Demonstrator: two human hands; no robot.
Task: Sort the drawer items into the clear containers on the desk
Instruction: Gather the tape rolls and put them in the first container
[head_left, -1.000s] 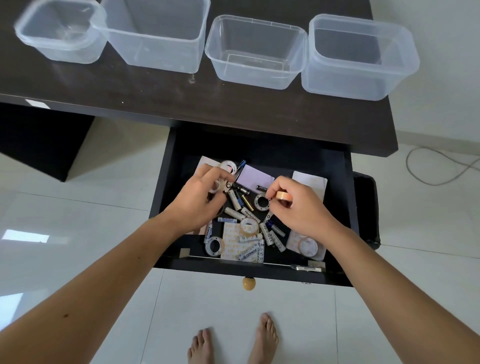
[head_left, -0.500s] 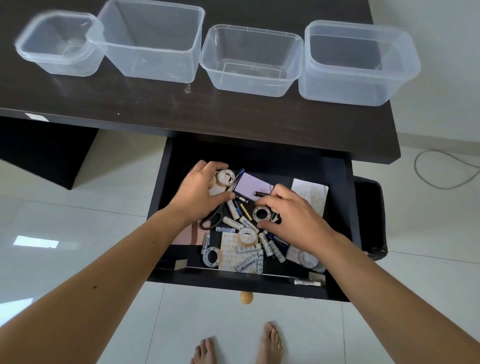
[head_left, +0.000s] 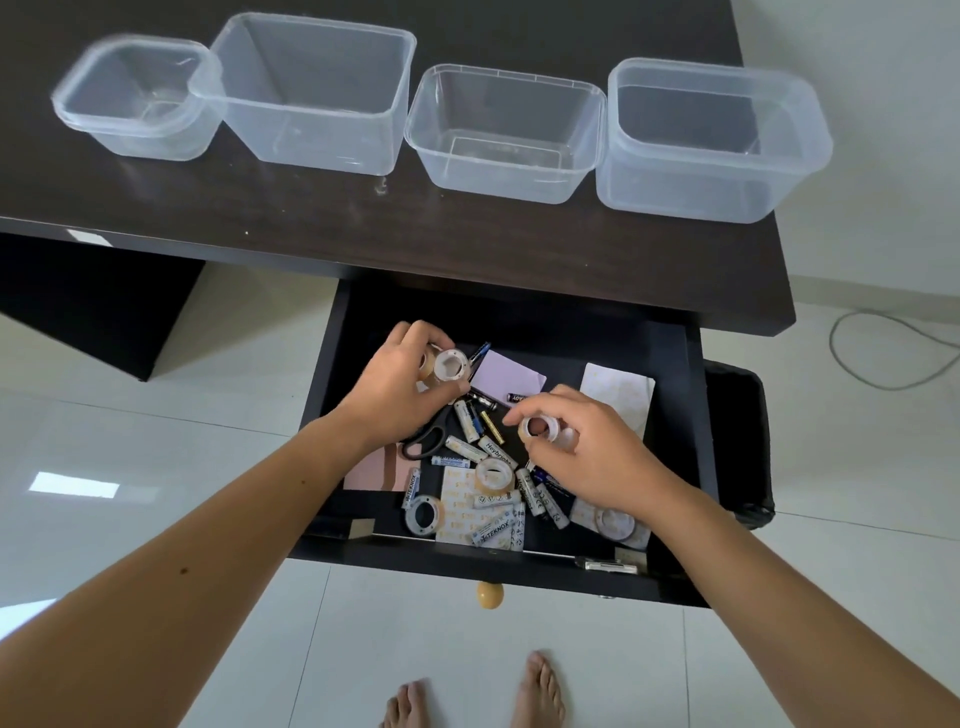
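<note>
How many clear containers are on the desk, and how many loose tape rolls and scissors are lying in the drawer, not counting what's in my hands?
Clear containers: 4
Loose tape rolls: 3
Scissors: 1
Total: 8

Dark brown desk (head_left: 322, 234), matte top, slab side panel on the left running down to the floor. Floor (head_left: 156, 395) is glossy white tile, thin grout lines, bright window reflection (head_left: 72, 484) on the left tiles. Plain white wall (head_left: 857, 104) on the right. Grey cable (head_left: 883, 364) looped on the floor by the wall. Black bin (head_left: 737, 441) just right of the desk. Daylight, soft and even.
</note>
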